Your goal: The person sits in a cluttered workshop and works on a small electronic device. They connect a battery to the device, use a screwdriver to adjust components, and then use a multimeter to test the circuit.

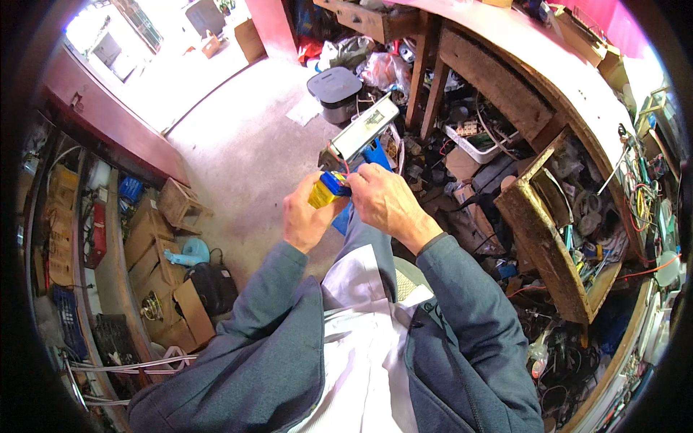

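Note:
My left hand (307, 216) grips a small yellow and blue block (326, 189) with thin red wires coming off its top. My right hand (386, 198) pinches the wires at the blue end of the same block, fingers closed on it. Both hands meet above my lap, in front of my grey jacket. A flat grey metal box (364, 130) with a circuit board inside lies just beyond the hands on a blue object (375, 154).
An open wooden drawer (545, 238) full of tools and wires juts out at the right under a wooden workbench (570, 79). A grey bin (336, 90) stands on the concrete floor ahead. Cardboard boxes (155, 238) and shelves line the left.

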Tool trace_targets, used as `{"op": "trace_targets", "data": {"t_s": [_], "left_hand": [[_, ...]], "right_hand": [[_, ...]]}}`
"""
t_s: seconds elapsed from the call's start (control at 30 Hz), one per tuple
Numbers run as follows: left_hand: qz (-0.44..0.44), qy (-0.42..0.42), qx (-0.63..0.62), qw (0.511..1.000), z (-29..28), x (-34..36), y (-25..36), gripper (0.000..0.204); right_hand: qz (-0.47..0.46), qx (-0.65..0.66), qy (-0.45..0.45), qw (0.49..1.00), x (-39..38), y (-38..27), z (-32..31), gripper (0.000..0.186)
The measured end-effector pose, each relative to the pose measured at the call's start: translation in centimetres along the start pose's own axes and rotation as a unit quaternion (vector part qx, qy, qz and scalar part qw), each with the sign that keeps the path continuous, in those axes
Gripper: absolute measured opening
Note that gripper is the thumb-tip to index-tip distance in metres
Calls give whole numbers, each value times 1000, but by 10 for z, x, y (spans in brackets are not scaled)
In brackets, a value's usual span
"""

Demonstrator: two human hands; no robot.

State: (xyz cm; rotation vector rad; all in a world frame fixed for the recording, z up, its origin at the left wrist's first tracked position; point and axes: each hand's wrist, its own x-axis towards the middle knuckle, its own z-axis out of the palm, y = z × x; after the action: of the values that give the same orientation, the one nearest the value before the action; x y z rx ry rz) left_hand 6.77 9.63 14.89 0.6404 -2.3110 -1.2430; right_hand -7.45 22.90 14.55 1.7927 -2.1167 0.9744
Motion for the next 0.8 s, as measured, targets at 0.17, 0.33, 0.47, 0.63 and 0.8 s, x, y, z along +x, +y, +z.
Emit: {"op": "trace_targets", "data": {"t_s": [0.17,0.33,0.47,0.63,0.8], "left_hand": [[-12,-36,-218,975,-1,7,-26,37],[-52,-70,-255,963,-6,3,-23,40],[-28,-59,-155,986,1,3,-21,41],[-27,-67,-105,992,3,4,-51,40],[-46,-77,-212,973,13,10,-37,42]], "right_hand": [[-31,28,4,999,0,4,-3,14],[-32,31,-15,999,-3,0,-5,17],[3,27,-34,999,-10,2,-7,18],[-58,23,14,998,-18,11,14,13],[-55,-22,-16,998,-11,13,2,10]]}}
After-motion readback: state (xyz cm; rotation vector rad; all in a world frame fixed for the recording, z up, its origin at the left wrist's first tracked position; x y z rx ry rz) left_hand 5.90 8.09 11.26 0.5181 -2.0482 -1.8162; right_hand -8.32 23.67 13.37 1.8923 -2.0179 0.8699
